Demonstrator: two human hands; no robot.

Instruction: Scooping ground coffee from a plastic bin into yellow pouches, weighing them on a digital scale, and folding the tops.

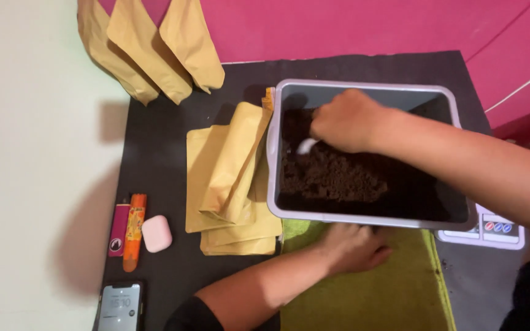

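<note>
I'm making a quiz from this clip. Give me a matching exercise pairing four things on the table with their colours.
Things:
1. bin
2. small case
3. cloth
4. pouches

Colours:
a. green
b. tan
c. grey
d. pale pink

Pairs: 1-c, 2-d, 3-a, 4-b

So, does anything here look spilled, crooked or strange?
Nothing is spilled: the dark powder stays inside the grey tub. One oddity: the tub sits over the small scale, hiding most of it. The right hand holds a white scoop; the left hand rests on the green cloth.
</note>
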